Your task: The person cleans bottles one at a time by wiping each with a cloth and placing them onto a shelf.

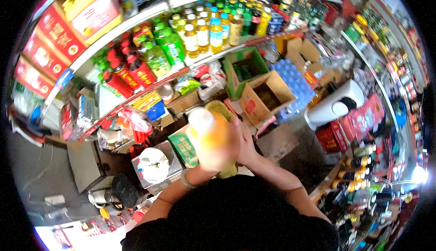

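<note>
A large bottle with a white cap (201, 118) and a yellow-orange body (218, 137) is in front of my chest, its cap end pointing away from me. Blur hides its label and lower part. My left hand (208, 159) grips it from the left and near side. On its right side, my right hand (245, 141) presses with curled fingers. Olive-green material (228, 171) shows below the bottle and beyond it; whether a hand touches it, I cannot tell. Under the left forearm is a green-and-white carton (184, 146).
Drink bottles (190, 40) line the shelf ahead. Open cartons (267, 97) and a blue-capped water pack (293, 85) stand on the floor beyond my right hand. A white cylinder (334, 105) lies to the right. A white plastic-wrapped roll (153, 164) sits at left.
</note>
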A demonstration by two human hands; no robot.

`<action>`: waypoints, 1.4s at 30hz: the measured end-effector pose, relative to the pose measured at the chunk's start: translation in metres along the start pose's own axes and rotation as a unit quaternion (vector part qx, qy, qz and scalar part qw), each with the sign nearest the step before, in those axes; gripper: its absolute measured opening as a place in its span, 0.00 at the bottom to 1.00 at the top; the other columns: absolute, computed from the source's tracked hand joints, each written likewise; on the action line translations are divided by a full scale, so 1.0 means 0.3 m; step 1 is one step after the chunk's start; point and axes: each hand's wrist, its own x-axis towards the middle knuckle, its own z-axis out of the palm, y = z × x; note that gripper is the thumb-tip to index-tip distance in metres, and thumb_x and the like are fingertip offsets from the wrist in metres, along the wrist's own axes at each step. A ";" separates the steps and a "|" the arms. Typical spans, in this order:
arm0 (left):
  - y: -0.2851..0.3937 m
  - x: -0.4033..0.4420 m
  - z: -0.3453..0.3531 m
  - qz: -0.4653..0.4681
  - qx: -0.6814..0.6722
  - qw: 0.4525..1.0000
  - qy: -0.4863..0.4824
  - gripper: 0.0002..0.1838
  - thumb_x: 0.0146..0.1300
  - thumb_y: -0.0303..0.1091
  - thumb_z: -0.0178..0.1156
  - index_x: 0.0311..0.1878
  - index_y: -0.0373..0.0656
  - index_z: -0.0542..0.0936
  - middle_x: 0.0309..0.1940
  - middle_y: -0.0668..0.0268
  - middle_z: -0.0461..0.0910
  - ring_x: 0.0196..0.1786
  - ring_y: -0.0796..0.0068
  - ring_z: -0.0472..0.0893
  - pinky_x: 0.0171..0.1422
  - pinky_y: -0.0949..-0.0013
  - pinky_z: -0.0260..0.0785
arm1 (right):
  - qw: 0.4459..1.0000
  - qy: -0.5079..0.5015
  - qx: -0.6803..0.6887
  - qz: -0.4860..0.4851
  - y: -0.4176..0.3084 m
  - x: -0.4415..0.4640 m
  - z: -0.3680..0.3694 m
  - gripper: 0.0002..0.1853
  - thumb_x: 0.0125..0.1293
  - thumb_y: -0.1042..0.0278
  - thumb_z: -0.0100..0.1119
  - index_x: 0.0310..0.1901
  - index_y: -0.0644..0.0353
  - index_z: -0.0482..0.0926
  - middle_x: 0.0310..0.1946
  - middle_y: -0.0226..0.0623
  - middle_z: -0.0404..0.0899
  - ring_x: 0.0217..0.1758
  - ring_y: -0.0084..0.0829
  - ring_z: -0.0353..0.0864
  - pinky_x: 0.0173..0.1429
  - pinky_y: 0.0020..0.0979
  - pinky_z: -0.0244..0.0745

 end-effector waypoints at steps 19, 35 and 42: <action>0.034 0.067 -0.115 0.159 0.218 0.960 0.073 0.37 0.51 0.44 0.69 0.59 0.35 0.64 0.52 0.57 0.69 0.53 0.63 0.73 0.62 0.62 0.62 | 0.837 0.007 0.448 0.314 0.122 0.081 0.139 0.22 0.73 0.49 0.38 0.57 0.55 0.69 0.53 0.35 0.75 0.56 0.34 0.75 0.58 0.37 0.72; 0.273 0.132 -0.724 0.024 0.389 0.888 0.246 0.33 0.47 0.34 0.74 0.55 0.37 0.69 0.43 0.61 0.81 0.46 0.74 0.80 0.51 0.69 0.73 | 0.863 0.020 0.324 0.386 0.387 0.138 0.137 0.21 0.69 0.54 0.51 0.52 0.64 0.71 0.44 0.43 0.78 0.45 0.37 0.81 0.44 0.40 0.80; 0.276 0.407 -1.387 0.042 0.477 0.784 0.395 0.33 0.48 0.41 0.73 0.53 0.37 0.69 0.40 0.56 0.81 0.44 0.63 0.82 0.48 0.63 0.73 | 0.811 0.197 0.370 0.409 0.418 0.036 0.043 0.21 0.70 0.51 0.48 0.54 0.59 0.69 0.46 0.40 0.77 0.46 0.40 0.79 0.49 0.47 0.77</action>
